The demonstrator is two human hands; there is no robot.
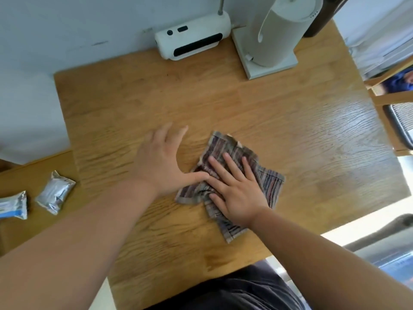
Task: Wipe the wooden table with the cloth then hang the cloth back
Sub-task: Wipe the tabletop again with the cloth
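Hidden and unclear parts: the right hand covers the middle of the cloth, so the folds beneath the palm cannot be seen. The fingertips of the left hand are blurred. The paper towel roll on its white stand at the back is cut off by the top edge. The outer of two foil packets is cut by the left edge, and its print is too small to read. A chair on the right shows only in part.

Cloth: a thin fabric with fine stripes in grey, dull red and blue and a plain hem. It is rumpled and lies at an angle on the wooden table, right of centre and toward the near edge. One far corner is folded over.

Hands: the right hand lies palm down on the cloth, fingers straight and spread, pressing it to the wood without gripping it. The left hand rests flat on bare wood just beside it, fingers fanned out and holding nothing. Its thumb reaches to the cloth's left edge, next to the right index finger.

Also present: a white device with dark slots stands against the wall. The nearer foil packet lies on a lower wooden surface to the left.
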